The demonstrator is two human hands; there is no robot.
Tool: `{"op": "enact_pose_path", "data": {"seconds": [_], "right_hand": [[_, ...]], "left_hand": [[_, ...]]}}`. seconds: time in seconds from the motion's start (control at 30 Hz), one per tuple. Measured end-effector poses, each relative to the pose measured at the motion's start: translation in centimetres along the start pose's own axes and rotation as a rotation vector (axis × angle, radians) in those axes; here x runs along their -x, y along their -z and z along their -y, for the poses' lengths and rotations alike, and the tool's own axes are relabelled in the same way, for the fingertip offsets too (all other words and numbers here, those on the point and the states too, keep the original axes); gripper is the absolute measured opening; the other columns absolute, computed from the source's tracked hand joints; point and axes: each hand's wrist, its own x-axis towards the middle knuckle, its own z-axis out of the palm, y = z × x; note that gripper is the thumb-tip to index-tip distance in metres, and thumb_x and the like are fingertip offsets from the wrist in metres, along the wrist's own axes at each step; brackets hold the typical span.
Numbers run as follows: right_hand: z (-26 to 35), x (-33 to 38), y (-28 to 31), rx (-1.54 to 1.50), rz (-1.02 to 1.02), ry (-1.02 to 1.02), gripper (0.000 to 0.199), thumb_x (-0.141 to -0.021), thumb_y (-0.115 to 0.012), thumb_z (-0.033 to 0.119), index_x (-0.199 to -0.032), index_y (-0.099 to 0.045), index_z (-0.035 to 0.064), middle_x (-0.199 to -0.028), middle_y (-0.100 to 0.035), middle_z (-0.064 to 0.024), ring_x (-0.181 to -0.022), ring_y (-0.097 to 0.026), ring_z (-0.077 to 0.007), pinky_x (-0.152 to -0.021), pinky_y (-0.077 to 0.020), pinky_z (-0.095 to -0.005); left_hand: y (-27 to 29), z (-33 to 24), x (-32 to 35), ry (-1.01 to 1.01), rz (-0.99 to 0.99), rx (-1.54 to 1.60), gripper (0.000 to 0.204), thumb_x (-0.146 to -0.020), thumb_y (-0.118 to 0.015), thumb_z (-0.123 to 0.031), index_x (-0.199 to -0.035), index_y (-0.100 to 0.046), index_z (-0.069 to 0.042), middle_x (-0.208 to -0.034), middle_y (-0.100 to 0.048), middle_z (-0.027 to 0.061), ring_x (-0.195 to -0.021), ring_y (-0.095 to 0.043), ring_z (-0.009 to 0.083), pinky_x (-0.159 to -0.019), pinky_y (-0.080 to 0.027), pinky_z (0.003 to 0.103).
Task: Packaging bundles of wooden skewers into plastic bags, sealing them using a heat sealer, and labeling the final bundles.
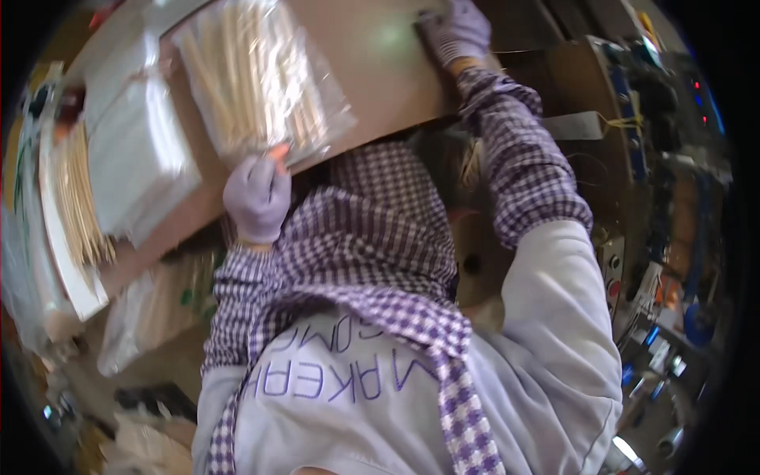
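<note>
A clear plastic bag (328, 103) full of pale wooden sticks (237, 79) lies on the brown tabletop, its near end at the table's front edge. My left hand (257, 198), in a pale lilac glove with a bare fingertip showing, is closed on that near end of the bag. Far over to the right, my right hand (459, 32), gloved the same way, is at the tabletop near the upper rim of the picture. Its fingers point left and are partly dark and blurred, so whether they hold anything is unclear.
Left of the bag lies a stack of clear plastic bags (138, 150). Beyond it, a bundle of thin sticks (77, 190) rests in a white tray (83, 297). More plastic (154, 309) hangs below the table edge. Machine parts with a red button (613, 288) stand at the right.
</note>
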Motion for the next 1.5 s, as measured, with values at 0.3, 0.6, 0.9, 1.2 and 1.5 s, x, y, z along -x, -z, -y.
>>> {"op": "enact_pose_path", "data": {"seconds": [0.3,0.6,0.9,1.2,1.5], "right_hand": [[-1.0,-0.8,-0.9,-0.014,-0.024,-0.019,0.046,-0.075,-0.058,0.037,-0.107,-0.050,0.0043,-0.111,-0.052,-0.0178,-0.100,-0.050,-0.0341,-0.086,-0.0401,-0.0409],[-0.8,-0.8,-0.3,-0.032,0.033,-0.060,0.043,-0.077,-0.056,0.036,-0.106,-0.050,0.0050,-0.109,-0.052,-0.0167,-0.099,-0.050,-0.0336,-0.085,-0.0408,-0.0408],[0.1,0.8,-0.4,-0.065,0.114,-0.132,0.046,-0.078,-0.054,0.039,-0.109,-0.048,0.0055,-0.112,-0.050,-0.0178,-0.101,-0.050,-0.0332,-0.086,-0.0401,-0.0406],[-0.4,-2.7,-0.4,0.078,0.110,-0.001,0.035,-0.078,-0.053,0.046,-0.086,-0.060,0.0127,-0.097,-0.058,-0.0097,-0.094,-0.053,-0.0306,-0.080,-0.0427,-0.0397],[1.5,-0.7,1.7,0.103,0.148,-0.087,0.025,-0.071,-0.058,0.029,-0.069,-0.062,0.0051,-0.074,-0.060,-0.0165,-0.072,-0.059,-0.0332,-0.066,-0.0480,-0.0415]], "left_hand": [[-0.7,0.4,0.8,0.062,-0.004,0.082,0.020,-0.071,-0.062,-0.007,-0.089,-0.066,-0.015,-0.061,-0.053,0.0012,-0.051,-0.052,0.0177,-0.045,-0.043,0.030],[-0.8,0.2,0.7,0.036,-0.001,0.110,0.014,-0.077,-0.062,-0.010,-0.090,-0.067,-0.010,-0.064,-0.058,0.0033,-0.051,-0.052,0.0132,-0.048,-0.043,0.026],[0.2,0.5,1.5,0.038,-0.014,0.110,0.019,-0.070,-0.062,-0.007,-0.088,-0.066,-0.013,-0.059,-0.052,0.0028,-0.050,-0.051,0.0180,-0.044,-0.042,0.031],[0.2,-0.2,-1.1,0.065,0.032,0.060,0.011,-0.073,-0.061,-0.006,-0.083,-0.064,-0.008,-0.060,-0.052,0.0069,-0.052,-0.051,0.0253,-0.047,-0.041,0.035],[0.2,-0.5,0.6,-0.012,-0.008,-0.046,0.019,-0.070,-0.057,-0.002,-0.087,-0.062,-0.008,-0.067,-0.053,0.0102,-0.060,-0.053,0.0277,-0.052,-0.041,0.038]]}}
